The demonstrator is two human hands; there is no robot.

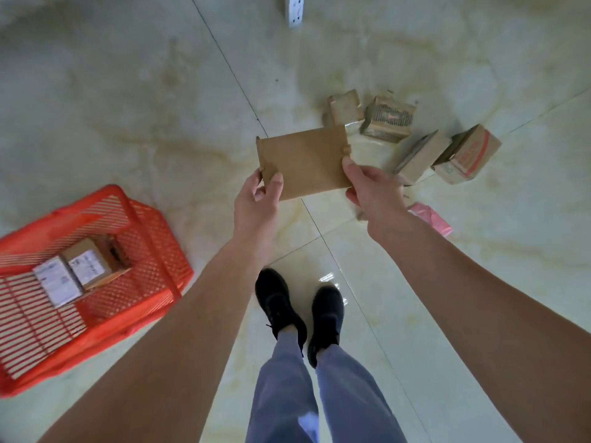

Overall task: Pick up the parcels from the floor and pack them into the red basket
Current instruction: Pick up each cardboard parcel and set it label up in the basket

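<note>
Here, a person standing on a pale marbled tile floor (128, 107) holds a flat brown cardboard parcel (303, 163) out in front with both hands: the left hand (256, 203) makes its grip at the parcel's lower left corner, thumb on the upper face and fingers curled behind, while the right hand (371, 193) pinches the right edge, thumb on top. The parcel is carried in the air, roughly level, well above the tiles and apart from everything else. Beyond it, to the right, four small cardboard boxes lie close together on the floor: a plain one (343, 107) farthest back, a taped one (388, 118) just beside it, a long one (422, 156) tipped at an angle, and one with red printing (468, 155) touching the long one's side. A pink bag (431, 217) lies on the tiles near the right wrist, partly hidden by it. At lower left sits the red basket (150, 225), its lattice walls holding two labelled boxes (76, 270) side by side. Below the arms, black shoes (300, 311) and grey-blue trousers (319, 394) show. A white fitting (294, 9) stands at the top edge.
</note>
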